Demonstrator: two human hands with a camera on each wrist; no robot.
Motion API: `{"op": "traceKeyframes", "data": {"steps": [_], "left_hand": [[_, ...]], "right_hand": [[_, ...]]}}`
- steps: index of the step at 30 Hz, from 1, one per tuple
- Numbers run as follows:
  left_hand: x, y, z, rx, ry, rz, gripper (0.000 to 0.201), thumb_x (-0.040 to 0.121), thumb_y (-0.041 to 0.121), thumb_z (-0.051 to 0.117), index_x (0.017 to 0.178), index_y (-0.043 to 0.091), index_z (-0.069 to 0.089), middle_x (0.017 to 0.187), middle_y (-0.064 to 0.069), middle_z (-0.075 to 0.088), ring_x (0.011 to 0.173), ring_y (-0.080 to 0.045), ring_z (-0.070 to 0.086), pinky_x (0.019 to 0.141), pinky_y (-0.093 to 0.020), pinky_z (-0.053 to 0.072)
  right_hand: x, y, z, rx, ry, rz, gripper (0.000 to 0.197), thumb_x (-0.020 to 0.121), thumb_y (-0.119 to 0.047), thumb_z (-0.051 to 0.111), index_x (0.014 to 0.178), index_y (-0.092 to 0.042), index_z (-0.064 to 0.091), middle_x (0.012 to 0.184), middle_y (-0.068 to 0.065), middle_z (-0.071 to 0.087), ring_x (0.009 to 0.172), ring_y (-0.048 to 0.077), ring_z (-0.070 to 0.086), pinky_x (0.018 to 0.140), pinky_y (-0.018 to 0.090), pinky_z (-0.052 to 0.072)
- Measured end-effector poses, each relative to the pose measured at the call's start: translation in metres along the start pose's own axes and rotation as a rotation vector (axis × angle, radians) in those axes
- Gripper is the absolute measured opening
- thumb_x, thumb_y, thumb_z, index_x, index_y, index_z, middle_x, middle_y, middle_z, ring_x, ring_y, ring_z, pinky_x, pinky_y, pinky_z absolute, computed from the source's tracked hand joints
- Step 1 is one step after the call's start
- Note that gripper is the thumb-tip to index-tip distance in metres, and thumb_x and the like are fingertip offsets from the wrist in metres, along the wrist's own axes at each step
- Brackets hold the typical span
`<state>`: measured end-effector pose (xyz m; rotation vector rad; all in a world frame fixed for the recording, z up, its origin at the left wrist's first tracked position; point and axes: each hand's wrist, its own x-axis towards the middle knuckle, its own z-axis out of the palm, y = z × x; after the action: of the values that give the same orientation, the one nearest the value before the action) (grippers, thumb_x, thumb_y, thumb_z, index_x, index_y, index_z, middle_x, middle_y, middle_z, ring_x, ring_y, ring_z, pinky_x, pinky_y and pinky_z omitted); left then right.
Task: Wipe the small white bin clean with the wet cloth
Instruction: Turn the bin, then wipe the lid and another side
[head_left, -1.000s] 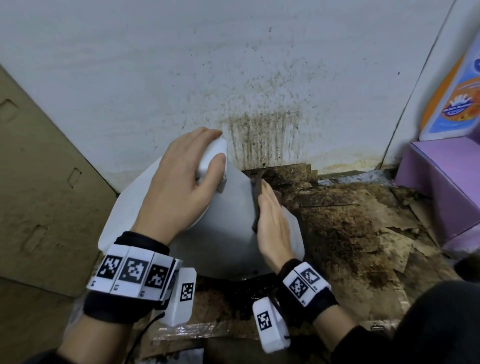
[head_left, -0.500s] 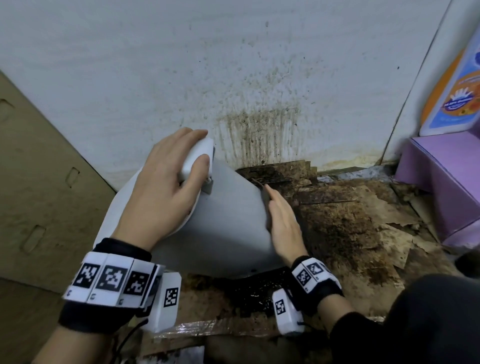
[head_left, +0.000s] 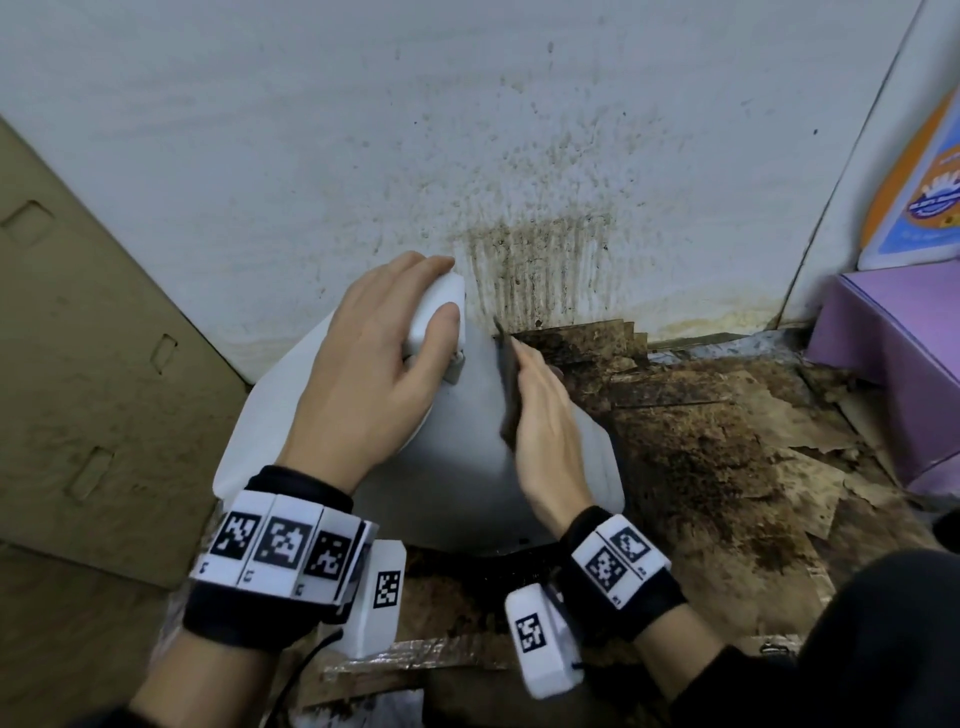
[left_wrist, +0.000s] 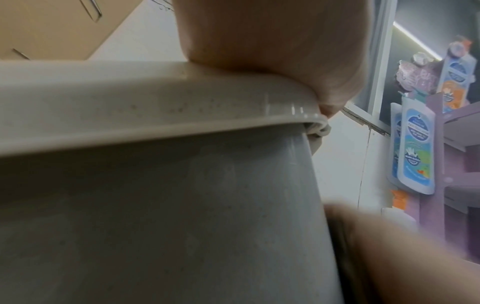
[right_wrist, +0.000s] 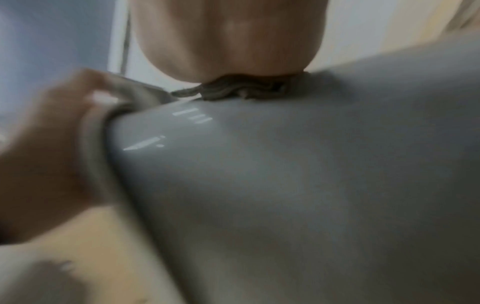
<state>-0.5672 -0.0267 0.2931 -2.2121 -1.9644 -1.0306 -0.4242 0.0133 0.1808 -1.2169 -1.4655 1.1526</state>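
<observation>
Both hands are working on the small white plastic bin (head_left: 467, 467), which is lying tilted at the centre of the head view, its smooth grey-white wall facing up; the left hand (head_left: 363, 384) is curling its fingers and thumb round the bin's rounded white rim piece (head_left: 434, 312), gripping it; the right hand (head_left: 545, 431) is pressing, with fingers laid nearly straight, a dark, folded wet cloth (head_left: 506, 384) flat against the bin's side, the cloth showing as bunched brownish-grey folds (right_wrist: 244, 88) under the palm in the right wrist view.

Black-and-white square code tags are ringing both wrists; blue and orange printed pouches (left_wrist: 415, 148) are hanging at the right of the left wrist view, their writing too blurred to read; the same packaging (head_left: 919, 171) is showing at the upper right of the head view, above a lilac box (head_left: 893, 353).

Brown, speckled grime is streaking the white wall (head_left: 540, 260) behind the bin; soggy, stained cardboard sheets (head_left: 701, 441) are covering the floor to the right; tan cardboard (head_left: 93, 364) is leaning at the left.

Compared with half a second ago, the right hand and cloth are sitting further left and higher on the bin's wall; the left hand is keeping its grip.
</observation>
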Motion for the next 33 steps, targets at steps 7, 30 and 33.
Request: {"op": "traceKeyframes", "data": {"steps": [7, 30, 33], "left_hand": [[0.001, -0.003, -0.002, 0.005, 0.002, -0.015, 0.045, 0.106, 0.038, 0.039, 0.146, 0.022, 0.050, 0.147, 0.005, 0.051, 0.139, -0.008, 0.039, 0.112, -0.013, 0.024], [0.001, -0.005, -0.007, -0.025, -0.014, -0.051, 0.043, 0.106, 0.039, 0.040, 0.146, 0.025, 0.051, 0.148, 0.007, 0.051, 0.141, -0.013, 0.041, 0.115, -0.037, 0.034], [0.001, -0.004, -0.007, -0.017, -0.008, -0.042, 0.043, 0.106, 0.038, 0.041, 0.145, 0.025, 0.051, 0.147, 0.007, 0.052, 0.138, -0.012, 0.042, 0.113, -0.031, 0.033]], "right_hand": [[-0.020, -0.062, 0.038, 0.217, -0.036, -0.068, 0.050, 0.112, -0.040, 0.017, 0.161, -0.034, 0.027, 0.169, -0.016, 0.026, 0.155, -0.004, 0.017, 0.130, 0.035, 0.016], [-0.010, 0.095, -0.033, -0.119, 0.169, 0.286, 0.051, 0.112, -0.030, 0.022, 0.161, -0.021, 0.034, 0.168, -0.008, 0.032, 0.156, 0.009, 0.024, 0.128, 0.031, 0.014], [-0.010, 0.069, -0.025, -0.144, 0.161, 0.270, 0.051, 0.112, -0.027, 0.021, 0.161, -0.020, 0.034, 0.169, -0.008, 0.028, 0.156, 0.008, 0.022, 0.125, 0.027, 0.011]]}}
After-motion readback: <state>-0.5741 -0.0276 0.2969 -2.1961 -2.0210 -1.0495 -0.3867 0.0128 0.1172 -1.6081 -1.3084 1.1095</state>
